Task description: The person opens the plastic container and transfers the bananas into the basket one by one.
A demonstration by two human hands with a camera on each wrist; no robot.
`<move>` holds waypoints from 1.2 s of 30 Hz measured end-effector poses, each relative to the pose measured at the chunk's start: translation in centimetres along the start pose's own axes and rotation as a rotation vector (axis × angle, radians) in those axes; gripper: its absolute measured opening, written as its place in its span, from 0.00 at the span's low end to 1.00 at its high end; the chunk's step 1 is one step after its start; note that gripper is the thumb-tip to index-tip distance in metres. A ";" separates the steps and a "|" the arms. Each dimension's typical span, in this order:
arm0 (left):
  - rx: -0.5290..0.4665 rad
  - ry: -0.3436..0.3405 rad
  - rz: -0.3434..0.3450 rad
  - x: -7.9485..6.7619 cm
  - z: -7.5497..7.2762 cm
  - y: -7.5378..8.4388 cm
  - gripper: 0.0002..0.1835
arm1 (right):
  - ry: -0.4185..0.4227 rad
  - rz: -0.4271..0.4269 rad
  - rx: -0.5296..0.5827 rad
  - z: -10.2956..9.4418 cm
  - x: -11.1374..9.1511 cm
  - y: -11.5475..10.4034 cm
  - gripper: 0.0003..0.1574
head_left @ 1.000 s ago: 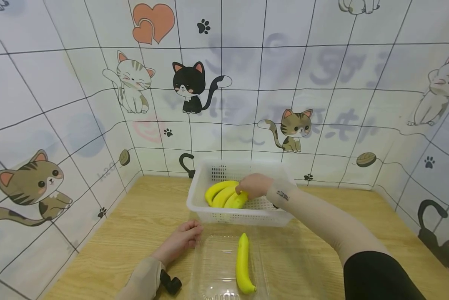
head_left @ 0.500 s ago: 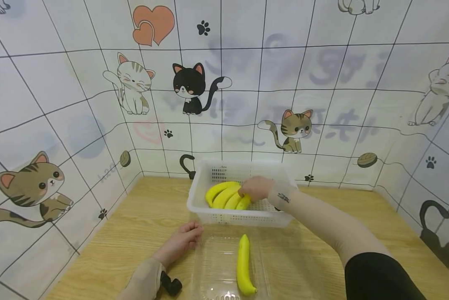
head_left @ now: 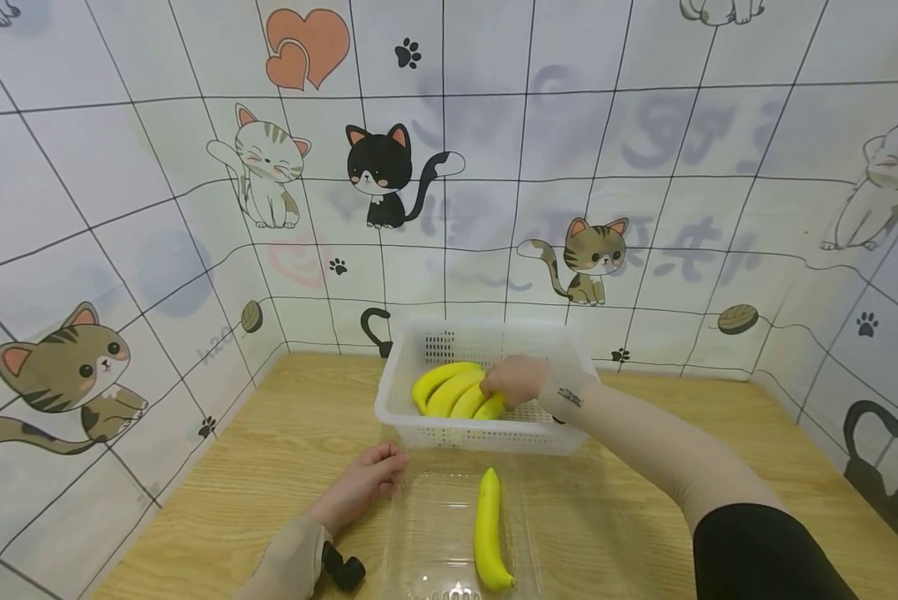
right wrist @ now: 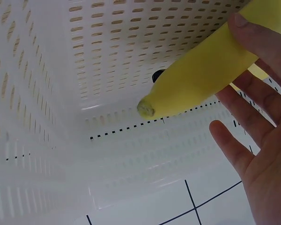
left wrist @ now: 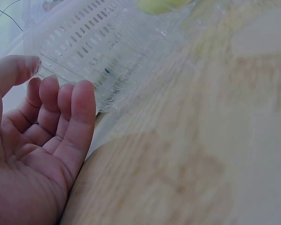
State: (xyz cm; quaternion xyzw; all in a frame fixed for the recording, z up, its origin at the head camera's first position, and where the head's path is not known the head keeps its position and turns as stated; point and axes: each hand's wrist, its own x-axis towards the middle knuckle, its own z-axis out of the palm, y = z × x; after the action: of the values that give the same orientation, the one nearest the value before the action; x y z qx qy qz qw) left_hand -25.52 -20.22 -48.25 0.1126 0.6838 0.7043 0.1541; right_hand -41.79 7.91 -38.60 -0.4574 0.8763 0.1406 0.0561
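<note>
In the head view, my right hand [head_left: 519,378] reaches into a white perforated plastic basket [head_left: 486,438]. Several yellow bananas [head_left: 449,392] lie side by side in its left part. The right wrist view shows that hand gripping the rightmost banana [right wrist: 196,75], thumb on one side and fingers under the other, its blunt tip pointing out over the basket floor. My left hand [head_left: 364,482] pinches the far left corner of a clear plastic box [head_left: 433,533] between thumb and curled fingers. Inside that box lies a single banana [head_left: 488,533], lengthwise toward the right side.
The basket stands at the back of a wooden table [head_left: 321,400], close to a tiled wall covering [head_left: 486,275] printed with cats. The clear box sits in front of the basket. A black wrist camera [head_left: 342,568] is strapped to my left wrist.
My right hand has shifted slightly right within the basket, and the rightmost banana has moved with it. The left hand and the clear box stay where they were.
</note>
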 end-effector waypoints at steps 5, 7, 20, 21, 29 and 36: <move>0.003 0.006 -0.002 0.0 0.0 0.0 0.09 | -0.007 0.001 -0.006 0.0 0.1 -0.1 0.16; 0.002 0.007 -0.004 0.1 -0.1 -0.1 0.09 | -0.009 0.000 -0.007 0.1 0.1 -0.1 0.16; -0.006 0.005 -0.011 0.0 -0.1 -0.1 0.08 | 0.004 -0.064 -0.083 0.7 0.6 0.1 0.16; -0.005 0.008 -0.010 0.0 0.0 0.0 0.08 | 0.003 -0.068 -0.091 0.7 0.7 0.1 0.16; 0.008 0.009 0.004 0.0 0.0 0.4 0.09 | 0.016 -0.048 -0.152 0.9 1.1 0.5 0.23; -0.003 0.006 -0.010 0.1 -0.2 0.1 0.08 | 0.021 0.004 -0.101 0.9 0.7 0.5 0.21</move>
State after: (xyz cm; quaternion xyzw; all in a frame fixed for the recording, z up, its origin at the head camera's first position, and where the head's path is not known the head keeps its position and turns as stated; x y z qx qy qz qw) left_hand -25.69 -20.33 -48.20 0.1070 0.6835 0.7050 0.1557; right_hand -42.65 7.90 -39.54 -0.4595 0.8695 0.1798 0.0236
